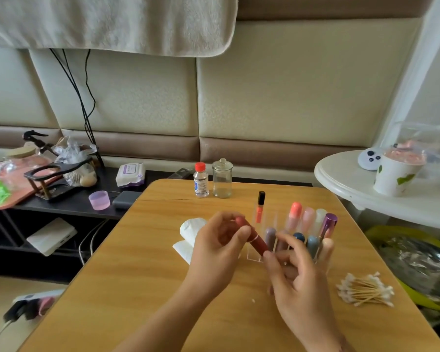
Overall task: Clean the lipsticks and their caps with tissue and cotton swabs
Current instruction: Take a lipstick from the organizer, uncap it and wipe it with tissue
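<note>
A dark red lipstick [255,237] lies slanted between my two hands above the wooden table [142,288]. My left hand [217,252] grips its upper end. My right hand [294,278] pinches its lower end with thumb and fingertips. Behind them a clear organizer [277,219] holds several lipsticks in coral, pink, blue and purple, plus an orange lip gloss [259,209]. White tissue [188,235] lies left of my left hand, partly hidden by it. A pile of cotton swabs [365,290] rests at the right.
A small bottle with a red cap [201,180] and an empty glass jar [222,178] stand at the table's far edge. A cluttered dark shelf [69,207] is at the left, a white round table [341,179] with a paper cup [394,174] at the right.
</note>
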{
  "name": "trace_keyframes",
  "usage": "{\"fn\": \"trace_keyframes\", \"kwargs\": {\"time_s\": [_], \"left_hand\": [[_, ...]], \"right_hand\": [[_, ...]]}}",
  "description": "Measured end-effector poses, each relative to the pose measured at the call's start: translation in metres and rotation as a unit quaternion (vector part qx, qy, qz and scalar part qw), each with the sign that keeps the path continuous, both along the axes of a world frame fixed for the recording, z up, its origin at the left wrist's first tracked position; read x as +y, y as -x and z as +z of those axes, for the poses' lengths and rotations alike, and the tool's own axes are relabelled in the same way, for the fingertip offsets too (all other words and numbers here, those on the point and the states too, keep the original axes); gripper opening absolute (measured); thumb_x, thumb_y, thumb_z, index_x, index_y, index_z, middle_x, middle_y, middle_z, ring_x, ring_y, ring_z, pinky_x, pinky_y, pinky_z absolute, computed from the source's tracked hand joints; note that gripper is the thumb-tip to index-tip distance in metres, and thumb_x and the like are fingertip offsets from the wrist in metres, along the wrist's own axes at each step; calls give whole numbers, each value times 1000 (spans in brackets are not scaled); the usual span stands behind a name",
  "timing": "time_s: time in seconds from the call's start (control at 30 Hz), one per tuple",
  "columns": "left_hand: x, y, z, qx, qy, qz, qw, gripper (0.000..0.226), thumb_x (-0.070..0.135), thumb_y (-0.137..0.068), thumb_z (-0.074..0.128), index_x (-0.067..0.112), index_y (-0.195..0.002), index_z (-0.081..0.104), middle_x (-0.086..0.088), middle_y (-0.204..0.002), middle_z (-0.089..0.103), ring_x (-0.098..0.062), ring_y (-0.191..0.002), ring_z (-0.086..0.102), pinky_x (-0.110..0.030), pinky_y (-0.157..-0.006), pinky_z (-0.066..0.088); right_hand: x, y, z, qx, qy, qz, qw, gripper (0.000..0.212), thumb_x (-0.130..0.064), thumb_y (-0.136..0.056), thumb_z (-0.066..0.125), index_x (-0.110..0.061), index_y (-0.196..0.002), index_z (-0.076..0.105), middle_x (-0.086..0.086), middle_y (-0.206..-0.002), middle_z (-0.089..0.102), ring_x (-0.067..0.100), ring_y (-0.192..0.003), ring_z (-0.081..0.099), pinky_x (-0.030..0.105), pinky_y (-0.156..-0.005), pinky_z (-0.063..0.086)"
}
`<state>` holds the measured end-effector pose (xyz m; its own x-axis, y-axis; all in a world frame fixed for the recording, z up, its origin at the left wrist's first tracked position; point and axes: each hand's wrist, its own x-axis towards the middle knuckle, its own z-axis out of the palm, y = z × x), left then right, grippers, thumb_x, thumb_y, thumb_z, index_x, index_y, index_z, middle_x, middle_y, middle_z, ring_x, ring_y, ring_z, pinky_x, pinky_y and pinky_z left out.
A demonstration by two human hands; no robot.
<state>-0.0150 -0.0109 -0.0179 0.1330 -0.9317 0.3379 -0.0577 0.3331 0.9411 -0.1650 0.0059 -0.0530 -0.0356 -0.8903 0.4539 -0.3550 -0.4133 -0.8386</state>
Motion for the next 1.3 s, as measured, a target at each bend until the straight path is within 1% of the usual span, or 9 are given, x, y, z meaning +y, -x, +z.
{"fn": "trace_keyframes", "kwargs": {"time_s": [0.13,0.33,0.6,0.67,0.77,0.93,1.03,1.13,1.3], "left_hand": [[13,-1,-6,120,-53,-69,989,27,22,-87,71,7,-108,62,-11,-92,74,-20,-84,68,-31,-82,56],[14,-5,-12,194,-78,-99,973,34,19,-79,71,1,-107,63,-19,-93,72,-26,-85,67,-38,-90,53],[2,-39,7,270,-57,-28,961,10,10,-79,62,6,-88,66,-14,-87,70,-25,-84,63,-36,-87,50],[0,-45,6,275,-68,-27,959,9,7,-90,54,6,-92,62,-11,-82,65,-22,-79,61,-35,-82,48],[8,-18,-5,301,-120,-82,943,20,1,-93,37,8,-99,56,-10,-74,55,-22,-71,52,-35,-70,37],[22,11,-13,324,-128,-185,919,21,21,-88,48,13,-107,53,-8,-76,46,-26,-64,44,-53,-74,25],[24,7,-13,251,-124,-170,945,33,35,-83,62,12,-105,55,-6,-73,43,-29,-69,40,-52,-78,29],[29,8,-9,159,-73,-158,972,44,29,-79,73,0,-109,59,-12,-63,49,-27,-60,50,-32,-72,46],[28,-2,-1,113,-26,-55,992,17,22,-74,77,16,-87,70,-8,-59,37,-16,-58,37,-20,-59,35]], "right_hand": [[7,-6,6,-93,-51,98,989,36,-41,-86,62,-31,-120,60,1,-94,74,22,-63,70,20,-48,48],[13,-15,7,-167,-63,99,979,25,-29,-83,63,-20,-106,67,12,-76,73,47,-58,60,28,-44,44],[14,-7,14,-223,-85,116,964,22,-23,-83,65,-9,-98,70,14,-66,65,23,-46,57,21,-43,41],[14,-6,17,-317,-132,171,923,32,-33,-80,77,-8,-99,71,15,-71,62,24,-46,54,23,-40,39],[14,-9,18,-407,-171,230,868,76,-44,-52,97,-7,-109,62,18,-77,60,26,-51,56,25,-42,42],[15,-9,15,-420,-134,208,873,77,-46,-48,98,-7,-98,53,19,-77,64,27,-56,59,25,-45,43],[15,-10,15,-429,-130,207,870,71,-43,-47,99,-10,-94,58,21,-78,65,26,-57,60,25,-45,44],[16,-12,14,-426,-123,223,868,57,-43,-46,99,-18,-88,70,18,-77,67,24,-55,60,24,-45,44],[15,-11,16,-412,-114,194,883,63,-48,-43,100,-17,-90,70,19,-82,70,24,-56,63,23,-46,45]]}}
